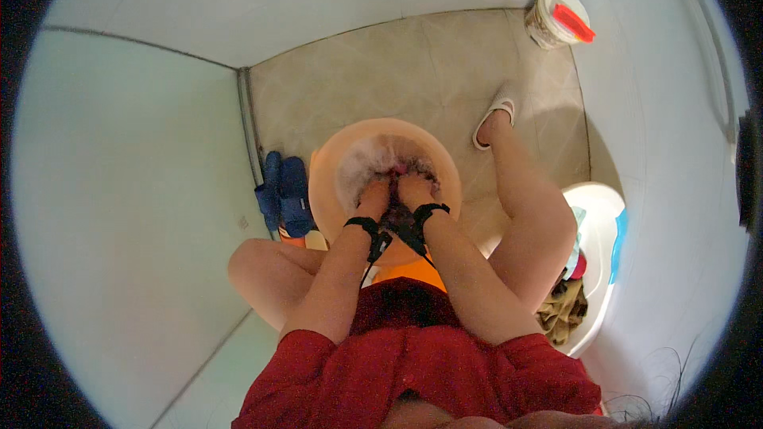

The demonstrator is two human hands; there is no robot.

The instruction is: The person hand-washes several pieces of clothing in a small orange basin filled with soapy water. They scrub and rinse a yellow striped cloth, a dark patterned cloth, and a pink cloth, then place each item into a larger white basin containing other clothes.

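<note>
Between my knees is a round peach-coloured basin [324,183] with foamy water [359,157] in it. My left hand [373,192] and my right hand [416,188] are side by side down in the basin, both closed on a dark wet cloth [395,210]. A small reddish patch shows between the fingertips, too blurred to name. Foam and water partly hide the fingers and the cloth. Each wrist has a black strap around it.
Blue slippers [293,195] lie left of the basin by the glass panel [143,175]. At the right, a white tub [598,193] holds clothes [566,310]. A white bucket [544,28] with a red object [574,22] on top stands in the far right corner.
</note>
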